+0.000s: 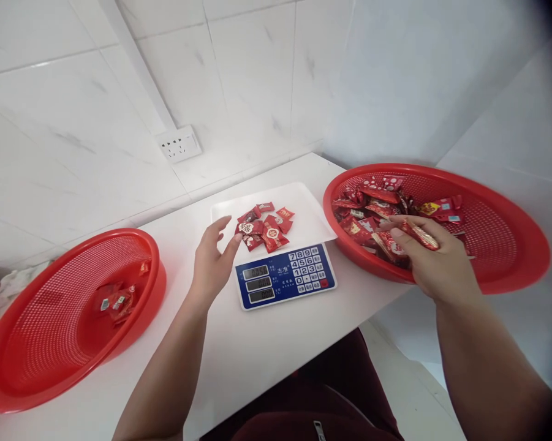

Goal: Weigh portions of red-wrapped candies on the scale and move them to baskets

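My left hand (pixel 214 256) is at the left edge of the weighing scale's white pan (pixel 303 211), fingers apart and holding nothing. Beside it on the pan lies a small pile of red wrapped sweets (pixel 273 234). Below the pan, the scale's blue panel (pixel 285 277) has number keys and three small displays. My right hand (pixel 434 248) is over the red perforated basket (pixel 505 226) on the right, closed on a long red-and-gold wrapped sweet (pixel 421 235). Many more red packets (pixel 358 228) fill that basket's near-left part, some partly hidden by my fingers.
Another red perforated basket (pixel 41 324) stands at the left with a few red packets (pixel 118 301) inside. Both baskets and the scale are on a white table (pixel 243 361) against a tiled wall. A wall socket (pixel 179 144) sits above the table.
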`<state>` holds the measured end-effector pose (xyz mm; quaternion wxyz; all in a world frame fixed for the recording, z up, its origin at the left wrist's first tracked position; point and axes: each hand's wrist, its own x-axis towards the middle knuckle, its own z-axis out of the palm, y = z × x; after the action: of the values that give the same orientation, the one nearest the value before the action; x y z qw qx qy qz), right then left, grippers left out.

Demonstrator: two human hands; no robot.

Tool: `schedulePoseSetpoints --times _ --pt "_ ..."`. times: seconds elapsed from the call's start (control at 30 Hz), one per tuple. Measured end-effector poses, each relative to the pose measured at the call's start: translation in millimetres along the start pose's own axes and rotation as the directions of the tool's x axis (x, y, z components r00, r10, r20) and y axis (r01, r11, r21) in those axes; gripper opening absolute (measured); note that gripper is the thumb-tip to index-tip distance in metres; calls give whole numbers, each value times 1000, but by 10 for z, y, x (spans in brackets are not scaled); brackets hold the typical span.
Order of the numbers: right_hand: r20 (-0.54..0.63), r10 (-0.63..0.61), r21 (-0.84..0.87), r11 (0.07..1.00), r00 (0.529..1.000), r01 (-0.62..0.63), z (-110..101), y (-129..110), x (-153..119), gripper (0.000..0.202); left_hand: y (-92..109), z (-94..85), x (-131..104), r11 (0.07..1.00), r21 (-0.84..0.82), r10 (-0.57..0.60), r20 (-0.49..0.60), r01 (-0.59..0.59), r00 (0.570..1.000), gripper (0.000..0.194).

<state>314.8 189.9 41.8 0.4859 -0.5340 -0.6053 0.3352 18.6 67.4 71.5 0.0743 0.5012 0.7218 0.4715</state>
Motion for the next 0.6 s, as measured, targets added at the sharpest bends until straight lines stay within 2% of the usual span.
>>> schedulePoseSetpoints --times 0.07,0.17,0.3,0.47,0.6 --pt "2 31 -10 999 1000 -31 -4 -30 -3 27 -17 -100 -238 996 -39 -81 25 82 996 28" --pt "-3 31 -3 1000 1000 -31 4 -10 7 27 -84 -228 -619 973 -95 -188 189 208 964 22" --pt "-15 1 39 999 1000 0 19 39 13 28 -159 -271 -1008 955 12 -282 345 296 895 19" --pt "-21 -29 32 999 999 29 29 31 -10 25 -165 -167 -1211 952 63 -295 451 300 842 20" --pt "-29 -44 166 985 999 49 54 78 -1 31 -123 -78 -1215 962 50 -256 507 268 823 19"
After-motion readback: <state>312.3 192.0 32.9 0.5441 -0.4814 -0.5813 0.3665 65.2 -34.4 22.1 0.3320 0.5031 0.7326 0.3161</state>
